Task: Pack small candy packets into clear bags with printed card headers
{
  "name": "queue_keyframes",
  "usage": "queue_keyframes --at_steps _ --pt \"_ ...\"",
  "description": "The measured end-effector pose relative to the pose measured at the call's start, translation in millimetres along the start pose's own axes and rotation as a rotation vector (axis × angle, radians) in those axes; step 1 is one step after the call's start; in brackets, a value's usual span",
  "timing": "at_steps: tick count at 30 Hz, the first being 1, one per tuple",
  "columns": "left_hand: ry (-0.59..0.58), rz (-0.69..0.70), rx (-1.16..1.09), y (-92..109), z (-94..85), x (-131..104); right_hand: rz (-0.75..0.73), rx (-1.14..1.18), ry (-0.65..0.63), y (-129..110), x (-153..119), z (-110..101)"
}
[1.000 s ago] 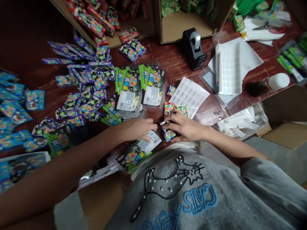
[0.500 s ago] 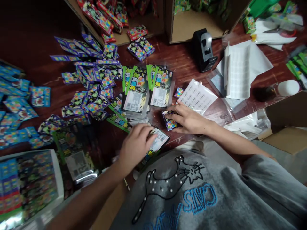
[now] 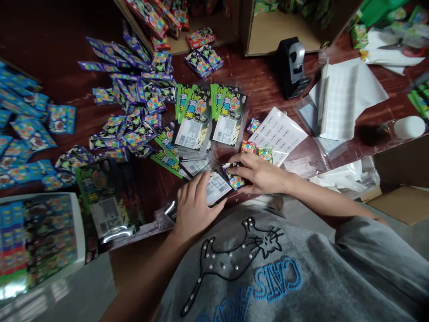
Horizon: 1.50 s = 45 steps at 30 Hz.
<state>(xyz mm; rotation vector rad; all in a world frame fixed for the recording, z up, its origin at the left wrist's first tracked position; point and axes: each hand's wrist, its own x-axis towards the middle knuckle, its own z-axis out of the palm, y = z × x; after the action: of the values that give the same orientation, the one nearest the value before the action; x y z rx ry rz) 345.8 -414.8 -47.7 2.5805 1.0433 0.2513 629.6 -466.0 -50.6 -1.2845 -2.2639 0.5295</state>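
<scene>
My left hand (image 3: 196, 208) lies flat with fingers stretched over a black printed bag (image 3: 217, 187), whose white barcode label shows beside the fingers. Just to its right, my right hand (image 3: 259, 173) has its fingers bent over a purple candy packet (image 3: 236, 181) at the bag's edge, gripping it. A red packet (image 3: 248, 146) and a green packet (image 3: 266, 154) lie beyond the right knuckles, partly covered. A smaller purple packet (image 3: 254, 125) rests by a sticker sheet (image 3: 279, 132). More black-and-green bags (image 3: 193, 118) overlap in front of my hands.
Purple packets (image 3: 134, 129) are heaped to the left, blue packets (image 3: 30, 129) farther left. Cardboard boxes (image 3: 264, 42) with red and green packets stand at the back. A tape dispenser (image 3: 291, 67), a label stack (image 3: 338, 103) and a white-capped bottle (image 3: 407, 127) are on the right.
My left hand has come down flat onto the barcode-labelled bag. My right hand stays over the purple packet, which has shifted slightly. Red and green packets now show beside it, and the view has shifted.
</scene>
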Motion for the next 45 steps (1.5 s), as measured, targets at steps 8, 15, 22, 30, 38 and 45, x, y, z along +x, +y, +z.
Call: queue_keyframes --at_steps 8,15,22,30,38,45 --pt "0.057 0.111 -0.068 -8 -2.3 1 -0.062 0.050 -0.022 -4 -8 -11" --pt "0.101 0.196 -0.050 -9 4.1 3 -0.077 0.043 0.035 -6 -14 0" --pt "0.060 0.157 -0.097 -10 7.5 4 -0.091 0.201 0.036 4 -13 1" --pt "0.135 0.143 -0.020 -21 -4.9 12 0.129 -0.051 0.229 -17 -15 21" --pt "0.046 0.329 -0.047 -20 -0.7 14 -0.119 0.081 -0.042 -1 -4 14" --pt "0.099 0.237 -0.099 -17 -9.2 16 0.072 -0.059 0.074 -11 -12 25"
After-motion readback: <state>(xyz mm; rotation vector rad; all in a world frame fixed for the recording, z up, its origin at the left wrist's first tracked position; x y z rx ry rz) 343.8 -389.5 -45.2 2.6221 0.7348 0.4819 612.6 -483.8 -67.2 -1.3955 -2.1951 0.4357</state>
